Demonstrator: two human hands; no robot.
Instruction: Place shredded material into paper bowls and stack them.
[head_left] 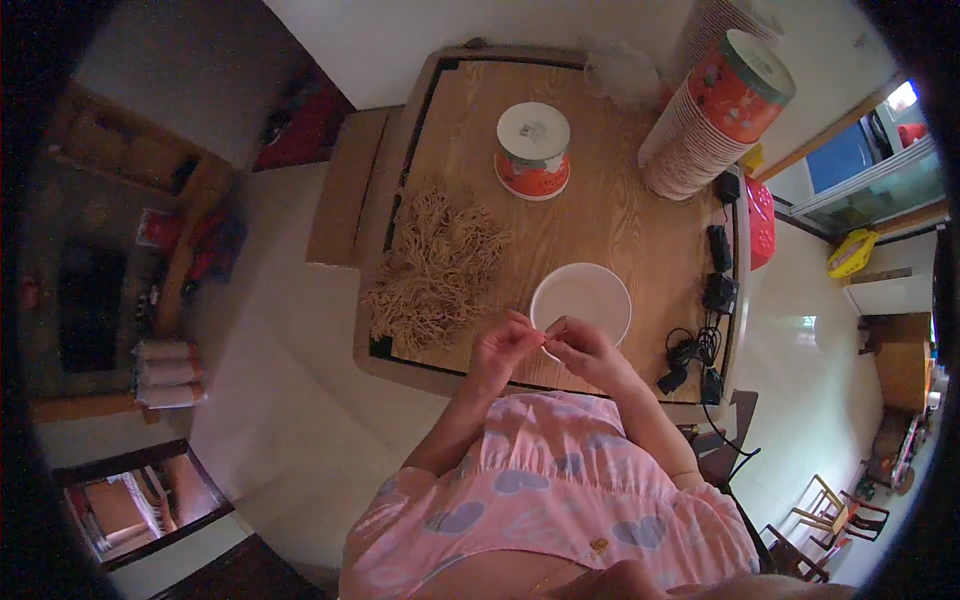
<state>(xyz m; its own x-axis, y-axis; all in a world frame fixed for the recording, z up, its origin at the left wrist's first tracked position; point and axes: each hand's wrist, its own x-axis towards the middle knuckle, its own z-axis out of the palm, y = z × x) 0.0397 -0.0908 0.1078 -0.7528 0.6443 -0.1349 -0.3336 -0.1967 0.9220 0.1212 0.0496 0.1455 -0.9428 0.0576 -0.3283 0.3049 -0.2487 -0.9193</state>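
My left hand [506, 350] and my right hand [592, 355] meet at the near edge of the table, fingertips pinched together. Whatever is between them is too small to make out. Just beyond my fingers stands a white paper bowl [583, 292], its mouth facing up, and my right hand overlaps its near rim. To the left of the bowl lies a loose heap of tan twisted cords [440, 265]. Farther back, an orange-red printed paper bowl [533, 178] rests upside down, its white base upward.
A tall leaning stack of printed paper bowls [695, 130] occupies the back right of the wooden table [470, 120]. Coiled black cables [692, 352] and a power adapter [720, 293] lie along the right edge. A clear plastic bag [620, 78] sits at the back; cardboard [347, 190] adjoins the left side.
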